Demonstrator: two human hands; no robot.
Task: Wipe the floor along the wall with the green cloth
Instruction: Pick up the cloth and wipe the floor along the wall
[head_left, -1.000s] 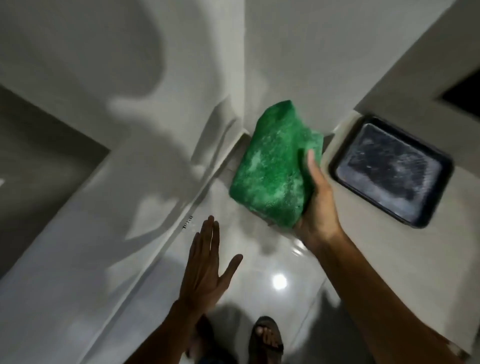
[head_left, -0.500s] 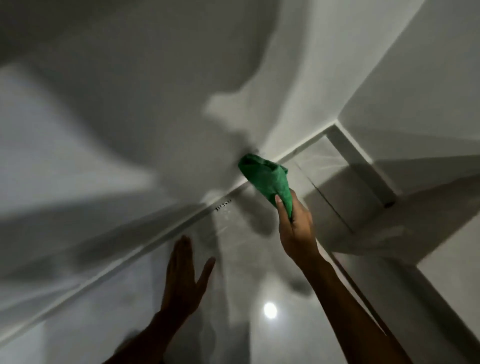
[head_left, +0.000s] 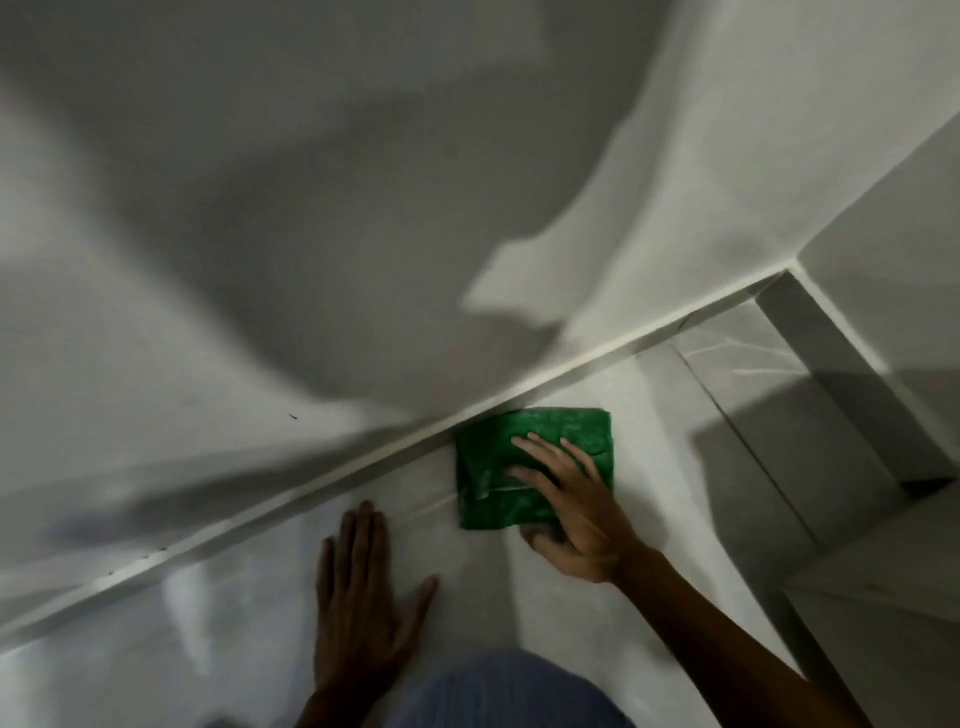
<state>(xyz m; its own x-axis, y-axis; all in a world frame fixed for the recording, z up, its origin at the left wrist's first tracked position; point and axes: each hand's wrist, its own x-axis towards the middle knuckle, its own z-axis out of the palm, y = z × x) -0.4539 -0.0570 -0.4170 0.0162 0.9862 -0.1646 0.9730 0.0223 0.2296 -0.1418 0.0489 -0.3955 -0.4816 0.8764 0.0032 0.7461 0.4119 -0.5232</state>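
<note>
Dim, motion-blurred wide-angle view, broad soft shadows across the wall (head_left: 260, 208).

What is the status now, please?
Right hand flat, pressing green cloth on floor against skirting. Left hand open, flat on floor. Path along wall clear.

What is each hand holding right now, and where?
The right hand presses flat on the green cloth, fingers spread over its near right part. The left hand holds nothing, lying flat on the floor.
</note>
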